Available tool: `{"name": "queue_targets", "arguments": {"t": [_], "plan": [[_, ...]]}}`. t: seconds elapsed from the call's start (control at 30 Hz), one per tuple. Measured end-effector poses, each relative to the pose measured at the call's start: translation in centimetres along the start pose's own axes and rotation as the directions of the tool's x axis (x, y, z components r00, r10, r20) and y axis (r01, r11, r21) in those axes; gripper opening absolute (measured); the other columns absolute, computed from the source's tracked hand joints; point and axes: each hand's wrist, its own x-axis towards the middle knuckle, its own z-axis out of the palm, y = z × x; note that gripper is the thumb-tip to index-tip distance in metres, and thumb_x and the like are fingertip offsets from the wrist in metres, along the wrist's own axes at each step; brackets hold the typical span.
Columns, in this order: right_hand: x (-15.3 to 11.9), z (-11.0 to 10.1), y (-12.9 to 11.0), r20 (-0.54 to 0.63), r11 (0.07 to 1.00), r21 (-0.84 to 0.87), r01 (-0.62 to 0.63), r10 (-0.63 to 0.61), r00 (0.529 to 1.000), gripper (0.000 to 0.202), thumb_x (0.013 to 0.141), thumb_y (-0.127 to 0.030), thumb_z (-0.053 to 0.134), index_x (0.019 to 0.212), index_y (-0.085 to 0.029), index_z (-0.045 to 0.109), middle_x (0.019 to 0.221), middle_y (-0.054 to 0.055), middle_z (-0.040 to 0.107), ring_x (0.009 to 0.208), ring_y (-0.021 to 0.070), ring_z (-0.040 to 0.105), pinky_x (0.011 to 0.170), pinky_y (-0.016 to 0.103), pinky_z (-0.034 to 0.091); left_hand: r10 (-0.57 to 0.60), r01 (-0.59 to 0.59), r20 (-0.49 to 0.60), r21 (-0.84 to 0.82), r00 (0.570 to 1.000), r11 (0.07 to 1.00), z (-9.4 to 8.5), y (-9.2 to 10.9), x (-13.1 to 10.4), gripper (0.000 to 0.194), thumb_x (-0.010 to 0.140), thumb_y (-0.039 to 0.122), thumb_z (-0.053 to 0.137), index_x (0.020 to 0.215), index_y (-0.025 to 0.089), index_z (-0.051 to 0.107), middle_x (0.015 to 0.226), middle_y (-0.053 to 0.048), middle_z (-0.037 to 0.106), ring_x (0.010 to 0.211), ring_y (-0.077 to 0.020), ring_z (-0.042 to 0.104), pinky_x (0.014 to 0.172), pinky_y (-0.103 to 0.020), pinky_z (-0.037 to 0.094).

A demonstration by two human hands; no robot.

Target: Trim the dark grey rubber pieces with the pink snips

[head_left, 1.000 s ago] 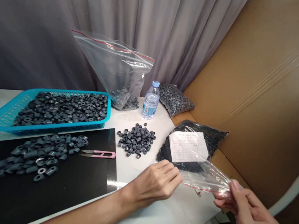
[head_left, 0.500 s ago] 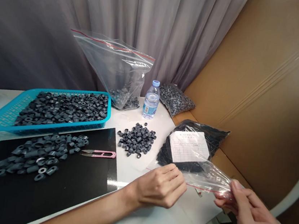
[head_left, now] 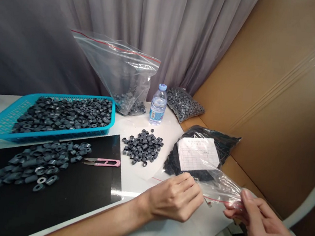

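A clear zip bag (head_left: 224, 183) with a red seal line lies at the table's right edge, filled with dark material under a white printed paper slip (head_left: 199, 153). My left hand (head_left: 178, 197) is closed on the bag's red seal line near its middle; the fingertips are hidden behind the knuckles. Between thumb and fingers, my right hand (head_left: 264, 227) pinches the right end of the same seal line, and the plastic is stretched between both hands. Just beyond my left hand sits a loose pile of small grey rings (head_left: 142, 146).
Left stands a turquoise basket (head_left: 113, 118) full of grey rings. More rings (head_left: 34, 160) and pink thread snips (head_left: 108, 162) lie on a black mat (head_left: 78, 200). Behind are an upright zip bag (head_left: 117, 67), a water bottle (head_left: 158, 106), another filled bag (head_left: 185, 104) and a cardboard wall (head_left: 270, 89).
My left hand has slid a little to the right along the seal line, closer to my right hand. My right hand keeps its pinch at the bag's end. The view has shifted slightly.
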Motion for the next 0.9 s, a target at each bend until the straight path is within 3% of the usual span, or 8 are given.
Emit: {"name": "queue_targets", "arguments": {"t": [0.4,0.5,0.57,0.63,0.7,0.77,0.83,0.9], "plan": [[-0.3,0.8,-0.5,-0.067,0.998,-0.052,-0.023,0.019,0.998,0.044,0.074,-0.056,0.083,0.079,-0.015,0.068,0.068,0.002,0.067,0.056,0.0158,0.063,0.053,0.026,0.052,-0.069,0.066,0.107,0.034,0.992,0.997,-0.3,-0.2,-1.5,0.023,0.095,0.003,0.049,0.078,0.01,0.063,0.068,-0.003,0.055,0.061,-0.0169,0.051,0.059,-0.032,0.042],[-0.8,0.9,-1.4,-0.151,0.964,-0.22,0.149,-0.185,0.971,0.046,0.076,-0.058,0.08,0.092,-0.018,0.066,0.078,0.004,0.065,0.062,0.019,0.061,0.059,0.033,0.051,-0.065,0.06,0.099,0.051,0.993,0.997,-0.3,-0.3,-1.9,0.021,0.095,0.003,0.051,0.079,0.011,0.062,0.069,-0.003,0.055,0.062,-0.0166,0.052,0.06,-0.032,0.043],[-1.0,0.7,-2.1,-0.065,0.815,-0.422,0.396,-0.463,0.884,0.044,0.081,-0.054,0.078,0.106,-0.019,0.066,0.095,0.009,0.064,0.079,0.0246,0.062,0.078,0.044,0.051,-0.063,0.058,0.091,0.051,0.994,0.997,-0.3,-0.3,-2.0,0.02,0.095,0.003,0.051,0.08,0.011,0.063,0.069,-0.003,0.056,0.062,-0.0164,0.052,0.061,-0.032,0.044],[-0.8,0.5,-2.6,0.189,0.524,-0.566,0.636,-0.668,0.719,0.038,0.088,-0.046,0.075,0.116,-0.023,0.068,0.113,0.013,0.061,0.097,0.0308,0.06,0.095,0.054,0.043,-0.063,0.06,0.085,0.037,0.994,0.998,-0.3,-0.3,-1.9,0.021,0.095,0.003,0.052,0.079,0.01,0.063,0.069,-0.003,0.057,0.063,-0.0168,0.053,0.06,-0.032,0.044],[0.0,0.2,-2.7,0.442,0.252,-0.544,0.8,-0.725,0.528,0.028,0.091,-0.036,0.073,0.118,-0.03,0.071,0.121,0.013,0.06,0.105,0.0336,0.057,0.099,0.056,0.038,-0.064,0.062,0.081,0.023,0.995,0.998,-0.2,-0.3,-1.9,0.021,0.095,0.004,0.052,0.079,0.01,0.064,0.069,-0.004,0.058,0.063,-0.0171,0.053,0.06,-0.032,0.045],[0.9,-0.1,-2.5,0.592,0.101,-0.443,0.891,-0.713,0.376,0.028,0.092,-0.029,0.072,0.119,-0.037,0.071,0.123,0.01,0.062,0.106,0.0331,0.056,0.097,0.055,0.039,-0.076,0.074,0.079,0.031,0.994,0.997,-0.3,-0.3,-1.8,0.021,0.095,0.004,0.052,0.079,0.01,0.064,0.069,-0.003,0.058,0.063,-0.0169,0.053,0.06,-0.032,0.045],[1.7,-0.2,-2.1,0.662,0.031,-0.372,0.928,-0.692,0.288,0.029,0.092,-0.025,0.072,0.118,-0.04,0.072,0.118,0.006,0.067,0.105,0.0317,0.057,0.097,0.054,0.039,-0.101,0.098,0.095,0.039,0.99,0.994,-0.3,-0.3,-1.7,0.021,0.096,0.004,0.051,0.082,0.009,0.065,0.069,-0.003,0.057,0.064,-0.0167,0.054,0.059,-0.032,0.045],[2.1,-0.2,-1.7,0.674,0.029,-0.362,0.932,-0.683,0.283,0.028,0.095,-0.022,0.068,0.117,-0.038,0.072,0.11,0.004,0.072,0.103,0.0305,0.059,0.099,0.056,0.036,-0.131,0.128,0.118,0.033,0.984,0.991,-0.5,-0.3,-1.7,0.021,0.097,0.004,0.049,0.084,0.008,0.065,0.07,-0.003,0.057,0.065,-0.0168,0.055,0.06,-0.031,0.046]]}}
